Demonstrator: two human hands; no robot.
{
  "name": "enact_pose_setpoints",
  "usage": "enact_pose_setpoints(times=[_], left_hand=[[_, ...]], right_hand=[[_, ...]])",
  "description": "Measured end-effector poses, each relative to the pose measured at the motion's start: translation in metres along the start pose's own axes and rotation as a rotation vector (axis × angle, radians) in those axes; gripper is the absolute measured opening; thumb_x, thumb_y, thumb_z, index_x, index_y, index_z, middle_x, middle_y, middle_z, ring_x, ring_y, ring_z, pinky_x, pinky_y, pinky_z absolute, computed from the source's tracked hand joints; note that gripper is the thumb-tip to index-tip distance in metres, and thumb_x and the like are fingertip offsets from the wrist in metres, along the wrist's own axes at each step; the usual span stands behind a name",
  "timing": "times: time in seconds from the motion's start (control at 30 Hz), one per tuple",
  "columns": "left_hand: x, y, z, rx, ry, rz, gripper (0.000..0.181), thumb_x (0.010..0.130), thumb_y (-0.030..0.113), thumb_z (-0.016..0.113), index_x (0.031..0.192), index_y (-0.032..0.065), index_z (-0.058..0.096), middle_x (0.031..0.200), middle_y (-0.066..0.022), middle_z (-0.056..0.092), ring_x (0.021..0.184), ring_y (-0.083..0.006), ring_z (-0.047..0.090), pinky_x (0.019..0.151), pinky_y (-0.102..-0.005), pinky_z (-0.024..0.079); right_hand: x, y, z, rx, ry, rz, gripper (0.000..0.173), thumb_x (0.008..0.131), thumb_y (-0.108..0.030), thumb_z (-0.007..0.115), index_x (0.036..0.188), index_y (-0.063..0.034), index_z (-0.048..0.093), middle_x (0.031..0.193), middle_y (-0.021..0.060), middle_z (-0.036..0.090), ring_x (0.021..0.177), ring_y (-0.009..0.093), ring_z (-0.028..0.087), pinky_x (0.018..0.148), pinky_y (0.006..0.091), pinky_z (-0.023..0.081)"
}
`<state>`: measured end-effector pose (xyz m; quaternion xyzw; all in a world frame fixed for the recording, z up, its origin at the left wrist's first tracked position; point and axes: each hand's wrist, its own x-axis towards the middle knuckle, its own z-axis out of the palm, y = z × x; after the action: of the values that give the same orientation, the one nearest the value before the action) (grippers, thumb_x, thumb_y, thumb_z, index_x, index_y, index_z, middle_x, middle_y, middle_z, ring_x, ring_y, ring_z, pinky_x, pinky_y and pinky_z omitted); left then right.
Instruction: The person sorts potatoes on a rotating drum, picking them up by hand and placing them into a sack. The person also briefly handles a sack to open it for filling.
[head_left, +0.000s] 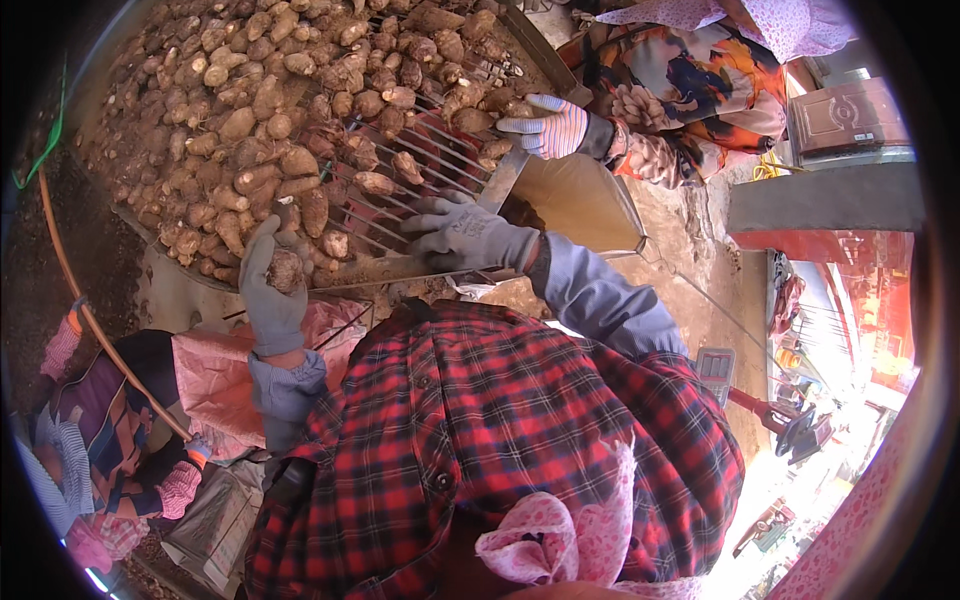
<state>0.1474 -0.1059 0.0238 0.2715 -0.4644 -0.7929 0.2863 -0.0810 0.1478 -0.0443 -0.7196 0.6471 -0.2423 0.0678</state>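
A brown, root-haired taro corm (285, 271) rests in my gloved left hand (271, 296), at the near edge of a sorting table. My right hand (472, 234), in a grey coated glove, lies over the metal bars (379, 219) with its fingers apart and nothing visible in it. Loose corms lie on the bars beyond it, among them a pale-ended one (407, 168) and another (373, 183). To the left and behind, a large heap of taro corms (217, 120) covers the table. Part of the bars is hidden under corms.
Across the bars, a co-worker's striped glove (551, 127) touches corms by the metal rim (504, 180). At lower left, another person holds a long wooden handle (105, 334). A pink woven sack (217, 379) hangs below my left arm. A digital scale (716, 369) stands at right.
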Motion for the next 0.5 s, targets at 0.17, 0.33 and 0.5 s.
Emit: enact_pose_setpoints(times=[0.17, 0.33, 0.5], left_hand=[[-0.044, 0.026, -0.018, 0.013, 0.056, 0.118, 0.037, 0.103, 0.007, 0.055, 0.137, -0.0041, 0.065, 0.107, -0.0102, 0.070, 0.087, -0.0215, 0.068, 0.071, -0.0360, 0.057], [-0.097, 0.026, -0.112, 0.492, 0.412, 0.164, 0.028, 0.100, 0.004, 0.055, 0.121, -0.0033, 0.073, 0.085, -0.0061, 0.067, 0.071, -0.0156, 0.063, 0.059, -0.0289, 0.048], [-0.129, 0.009, -0.300, 1.229, 0.803, 0.054, 0.026, 0.099, 0.017, 0.061, 0.112, -0.0008, 0.075, 0.082, -0.0114, 0.069, 0.079, -0.0249, 0.067, 0.068, -0.0403, 0.054]], right_hand=[[-0.086, 0.030, -0.051, -0.118, -0.103, 0.313, 0.034, 0.084, -0.029, 0.081, 0.116, -0.0214, 0.075, 0.145, 0.0037, 0.062, 0.137, 0.029, 0.053, 0.111, 0.0549, 0.040], [-0.052, 0.019, -0.072, -0.005, 0.144, 0.368, 0.032, 0.088, -0.021, 0.079, 0.119, -0.0142, 0.075, 0.123, 0.0116, 0.071, 0.115, 0.036, 0.066, 0.097, 0.0488, 0.053], [0.119, -0.022, -0.041, 0.198, 0.131, -0.002, 0.041, 0.096, -0.030, 0.072, 0.132, -0.0113, 0.069, 0.133, 0.0114, 0.067, 0.119, 0.036, 0.065, 0.102, 0.0473, 0.051]])
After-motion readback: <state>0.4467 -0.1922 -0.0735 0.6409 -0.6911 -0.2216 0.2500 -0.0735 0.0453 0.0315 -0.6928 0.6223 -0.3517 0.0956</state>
